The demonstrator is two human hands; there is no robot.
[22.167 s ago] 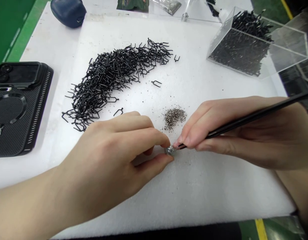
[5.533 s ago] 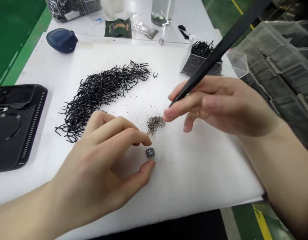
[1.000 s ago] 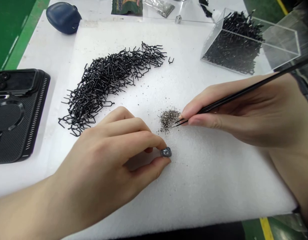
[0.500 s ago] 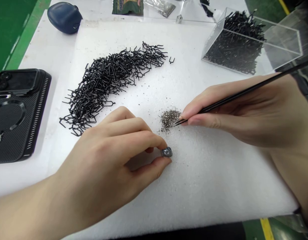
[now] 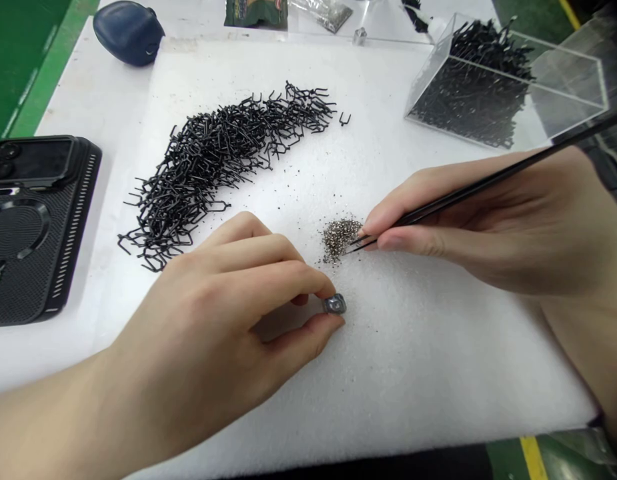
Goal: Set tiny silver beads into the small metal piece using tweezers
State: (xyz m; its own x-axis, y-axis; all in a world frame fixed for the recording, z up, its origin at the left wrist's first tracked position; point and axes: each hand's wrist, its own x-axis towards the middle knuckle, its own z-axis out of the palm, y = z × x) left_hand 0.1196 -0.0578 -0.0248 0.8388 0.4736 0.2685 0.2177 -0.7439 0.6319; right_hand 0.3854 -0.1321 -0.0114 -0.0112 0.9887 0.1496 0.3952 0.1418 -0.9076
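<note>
Between thumb and forefinger my left hand (image 5: 228, 320) pinches a small dark grey, shiny block (image 5: 335, 304), low over the white foam sheet (image 5: 418, 373). My right hand (image 5: 488, 227) grips black tweezers (image 5: 453, 197) like a pen. Their two thin tips stand slightly apart at the right edge of a little heap of tiny metallic bits (image 5: 341, 235). Whether a bit lies between the tips is too small to tell. Beyond my left hand spreads a curved pile of black forked pieces (image 5: 223, 147), with one loose piece (image 5: 345, 119) at its right end.
A clear plastic box (image 5: 488, 100) with black pieces in it stands at the back right. At the left lies a black phone-like device (image 5: 38, 227), and behind it a dark blue rounded object (image 5: 128, 32). Small packets, among them a green one (image 5: 256, 12), lie at the far edge.
The tweezer tips have spread a little apart at the heap. Both hands stay in nearly the same place, and the block is still in my left fingers.
</note>
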